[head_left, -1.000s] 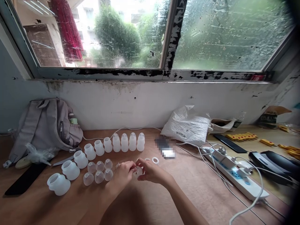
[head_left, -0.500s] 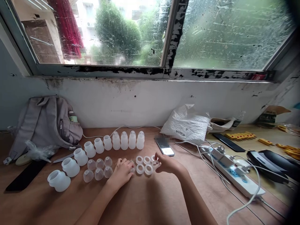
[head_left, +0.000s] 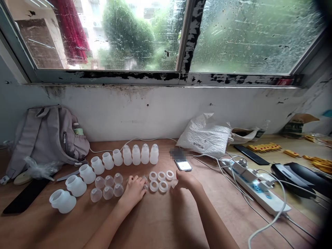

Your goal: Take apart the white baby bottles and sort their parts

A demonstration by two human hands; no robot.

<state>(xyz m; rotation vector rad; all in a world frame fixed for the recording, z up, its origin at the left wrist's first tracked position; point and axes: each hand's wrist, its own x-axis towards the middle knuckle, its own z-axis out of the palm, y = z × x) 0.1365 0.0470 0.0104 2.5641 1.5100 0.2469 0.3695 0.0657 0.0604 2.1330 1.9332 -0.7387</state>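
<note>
Hands rest low on the wooden desk, and we see them either side of a small cluster of white rings. Our left hand lies knuckles up with its fingers curled over a small clear piece at the left edge of the rings; the piece is mostly hidden, so we cannot tell whether the fingers grip it or only touch it. Our right hand sits just right of the rings, fingers drawn together around a small translucent cap that it seems to pinch against the desk. Left of the left hand stand six clear domes in two rows, and beyond them a curved line of white bottle-shaped parts runs from near left toward the wall. A phone lies just behind the right hand, a grey backpack leans at far left, and a white power strip with cables lies to the right.
</note>
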